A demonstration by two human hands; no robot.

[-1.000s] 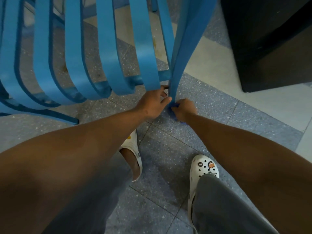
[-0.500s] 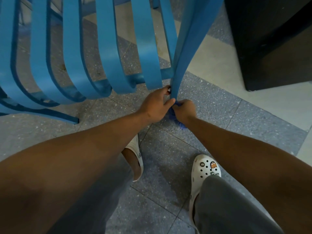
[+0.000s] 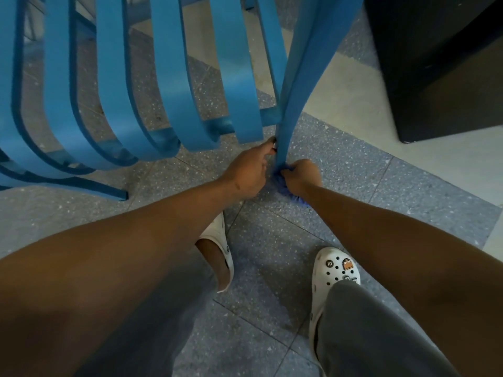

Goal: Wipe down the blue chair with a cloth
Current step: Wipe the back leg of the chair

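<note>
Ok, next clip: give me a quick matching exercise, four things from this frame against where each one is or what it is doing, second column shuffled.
Column 1
1. left hand
2. right hand
3. cloth
4. white shoe with charms

Column 2
A. bunched at the foot of the chair leg
B. flat on the speckled floor, under a grey trouser leg
C. holds the chair leg from the slat side
D. grips the cloth

Pairs: 1-C, 2-D, 3-A, 4-B
</note>
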